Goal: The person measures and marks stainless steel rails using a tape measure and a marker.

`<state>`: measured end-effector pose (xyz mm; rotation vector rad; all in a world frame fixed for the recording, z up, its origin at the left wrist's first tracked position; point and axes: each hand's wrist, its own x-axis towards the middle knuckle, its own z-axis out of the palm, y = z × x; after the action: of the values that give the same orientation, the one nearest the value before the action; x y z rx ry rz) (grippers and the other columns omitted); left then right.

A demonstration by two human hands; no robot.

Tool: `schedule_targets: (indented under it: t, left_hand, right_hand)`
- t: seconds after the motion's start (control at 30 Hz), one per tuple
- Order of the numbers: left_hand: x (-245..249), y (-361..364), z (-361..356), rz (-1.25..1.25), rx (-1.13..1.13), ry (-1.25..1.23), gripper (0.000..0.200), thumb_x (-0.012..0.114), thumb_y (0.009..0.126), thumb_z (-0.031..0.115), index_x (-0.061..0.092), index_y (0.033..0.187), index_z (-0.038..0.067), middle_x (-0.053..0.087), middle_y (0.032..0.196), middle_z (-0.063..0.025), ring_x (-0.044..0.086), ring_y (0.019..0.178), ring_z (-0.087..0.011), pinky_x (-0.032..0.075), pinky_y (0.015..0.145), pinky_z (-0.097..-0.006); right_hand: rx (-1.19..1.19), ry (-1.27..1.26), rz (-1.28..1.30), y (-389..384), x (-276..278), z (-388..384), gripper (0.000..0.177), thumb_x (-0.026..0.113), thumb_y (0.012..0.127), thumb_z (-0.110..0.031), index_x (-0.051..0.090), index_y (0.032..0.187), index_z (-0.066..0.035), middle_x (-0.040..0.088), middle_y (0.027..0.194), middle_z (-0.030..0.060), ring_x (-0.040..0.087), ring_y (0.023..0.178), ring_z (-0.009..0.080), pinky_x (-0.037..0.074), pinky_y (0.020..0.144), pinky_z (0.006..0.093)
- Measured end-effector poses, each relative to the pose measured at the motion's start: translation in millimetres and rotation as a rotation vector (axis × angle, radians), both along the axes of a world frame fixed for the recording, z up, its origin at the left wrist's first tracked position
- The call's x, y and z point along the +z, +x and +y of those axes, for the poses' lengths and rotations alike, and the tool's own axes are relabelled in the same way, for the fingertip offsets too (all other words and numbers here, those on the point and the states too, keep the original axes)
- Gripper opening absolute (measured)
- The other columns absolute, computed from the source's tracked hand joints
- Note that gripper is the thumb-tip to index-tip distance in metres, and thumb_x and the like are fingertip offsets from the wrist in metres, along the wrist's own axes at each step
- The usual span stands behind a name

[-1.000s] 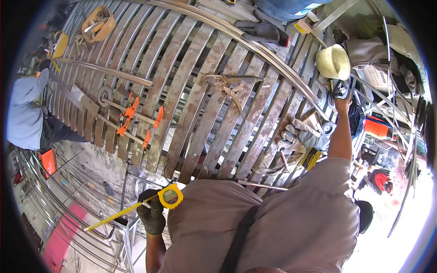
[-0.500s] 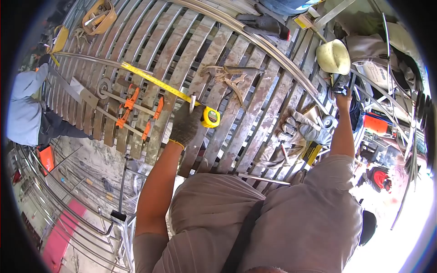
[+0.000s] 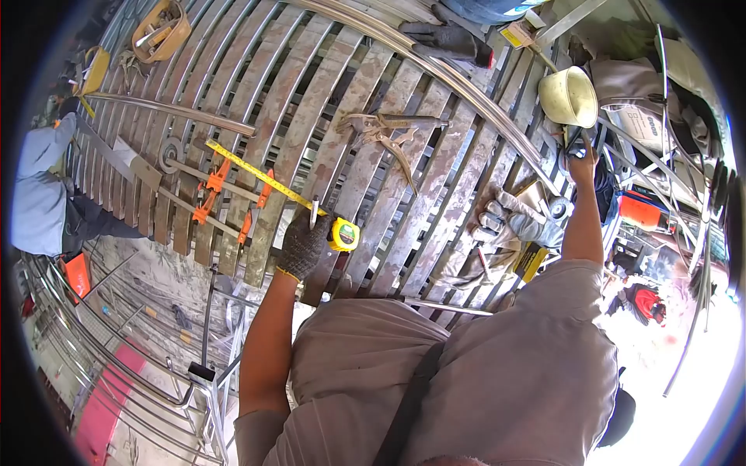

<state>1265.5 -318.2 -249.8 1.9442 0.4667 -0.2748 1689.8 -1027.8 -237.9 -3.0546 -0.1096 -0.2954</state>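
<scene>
My left hand, in a dark knitted glove, is closed on a yellow tape measure. A short pale stick, like a marker, stands up from the same fingers. The extended tape blade reaches up and left over the slats, its tip close to orange clamps. A shiny metal tube lies beyond the tip. Out to the right, my bare right hand is wrapped round a dark tool beside a cream pot; its kind is hidden by the fingers.
Locking pliers rest on the slatted metal table. Long curved tubes run along its far side. Work gloves lie at the near right, a dark glove at the back. Another person in light blue stands at the left.
My left hand has drawn the tape measure down and left, and the blade tip has come away from the tube. My right hand has shifted slightly up toward the pot with the dark tool.
</scene>
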Motion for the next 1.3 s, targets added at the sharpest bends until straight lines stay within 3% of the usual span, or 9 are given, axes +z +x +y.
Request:
schedule_targets:
  t: [0.07, 0.23, 0.27, 0.4, 0.5, 0.67, 0.8, 1.23, 1.3]
  left_hand:
    - [7, 6, 0, 0.118, 0.079, -0.101, 0.021, 0.068, 0.106, 0.021, 0.075, 0.116, 0.003, 0.073, 0.108, -0.0218, 0.074, 0.097, -0.0403, 0.059, 0.080, -0.0514]
    - [-16, -7, 3, -0.037, -0.052, 0.000, 0.019, 0.068, 0.107, 0.021, 0.076, 0.118, 0.006, 0.071, 0.110, -0.0229, 0.073, 0.099, -0.0419, 0.060, 0.081, -0.0528]
    - [-16, -7, 3, -0.040, -0.045, -0.007, 0.020, 0.068, 0.108, 0.021, 0.076, 0.119, 0.007, 0.071, 0.110, -0.0229, 0.073, 0.099, -0.0419, 0.059, 0.081, -0.0528]
    - [-11, -3, 3, -0.054, -0.066, 0.026, 0.020, 0.068, 0.108, 0.022, 0.076, 0.119, 0.007, 0.071, 0.109, -0.0227, 0.073, 0.099, -0.0420, 0.059, 0.081, -0.0528]
    - [-1, 0, 4, -0.014, -0.053, 0.032, 0.021, 0.070, 0.107, 0.023, 0.077, 0.118, 0.007, 0.072, 0.109, -0.0220, 0.074, 0.100, -0.0419, 0.059, 0.082, -0.0525]
    - [3, 5, -1, 0.089, 0.080, -0.076, 0.026, 0.073, 0.105, 0.028, 0.077, 0.117, 0.005, 0.074, 0.106, -0.0214, 0.074, 0.099, -0.0412, 0.059, 0.082, -0.0513]
    - [3, 4, -1, 0.014, -0.104, -0.054, 0.030, 0.073, 0.105, 0.031, 0.077, 0.119, 0.005, 0.077, 0.103, -0.0201, 0.076, 0.096, -0.0392, 0.059, 0.083, -0.0496]
    - [12, 7, -4, 0.131, -0.075, -0.193, 0.034, 0.072, 0.104, 0.035, 0.078, 0.118, 0.005, 0.081, 0.098, -0.0168, 0.080, 0.092, -0.0329, 0.061, 0.081, -0.0454]
    - [16, 8, -3, 0.134, -0.081, -0.181, 0.033, 0.073, 0.104, 0.035, 0.078, 0.117, 0.005, 0.081, 0.098, -0.0167, 0.080, 0.092, -0.0325, 0.061, 0.082, -0.0450]
  right_hand:
    - [-0.061, 0.004, 0.016, 5, -3, -10, 0.076, 0.071, 0.081, -0.011, 0.060, 0.156, -0.016, 0.066, 0.146, 0.0244, 0.055, 0.139, 0.0454, 0.042, 0.123, 0.0511]
    - [-0.119, 0.024, -0.040, -10, 3, -16, 0.057, 0.071, 0.084, -0.012, 0.073, 0.141, -0.011, 0.074, 0.135, 0.0227, 0.060, 0.137, 0.0417, 0.046, 0.120, 0.0485]
    - [-0.079, 0.105, -0.100, -16, 2, -15, 0.046, 0.069, 0.084, -0.011, 0.079, 0.130, -0.009, 0.077, 0.128, 0.0209, 0.066, 0.128, 0.0407, 0.052, 0.113, 0.0480]
    - [-0.110, 0.077, -0.042, -33, 7, -7, 0.039, 0.073, 0.084, -0.011, 0.082, 0.122, -0.008, 0.073, 0.130, 0.0195, 0.070, 0.127, 0.0361, 0.058, 0.105, 0.0432]
    - [-0.084, 0.180, -0.127, -39, 3, -2, 0.042, 0.070, 0.081, -0.007, 0.076, 0.123, -0.003, 0.075, 0.125, 0.0207, 0.074, 0.120, 0.0361, 0.058, 0.104, 0.0449]
    - [-0.294, 0.457, -0.051, -33, -6, -7, 0.069, 0.073, 0.083, -0.005, 0.051, 0.147, 0.005, 0.065, 0.142, 0.0260, 0.067, 0.138, 0.0382, 0.056, 0.112, 0.0435]
    - [-0.245, 0.481, 0.019, -35, -5, -5, 0.079, 0.073, 0.083, -0.005, 0.041, 0.155, 0.006, 0.060, 0.146, 0.0301, 0.063, 0.143, 0.0425, 0.053, 0.117, 0.0448]
    - [-0.135, 0.397, -0.027, -42, 1, 12, 0.082, 0.076, 0.081, -0.005, 0.047, 0.157, -0.001, 0.053, 0.153, 0.0316, 0.059, 0.142, 0.0460, 0.048, 0.122, 0.0518]
    - [-0.135, 0.193, -0.010, -28, 2, 3, 0.085, 0.079, 0.080, -0.009, 0.049, 0.159, -0.007, 0.052, 0.154, 0.0325, 0.055, 0.143, 0.0482, 0.045, 0.124, 0.0534]
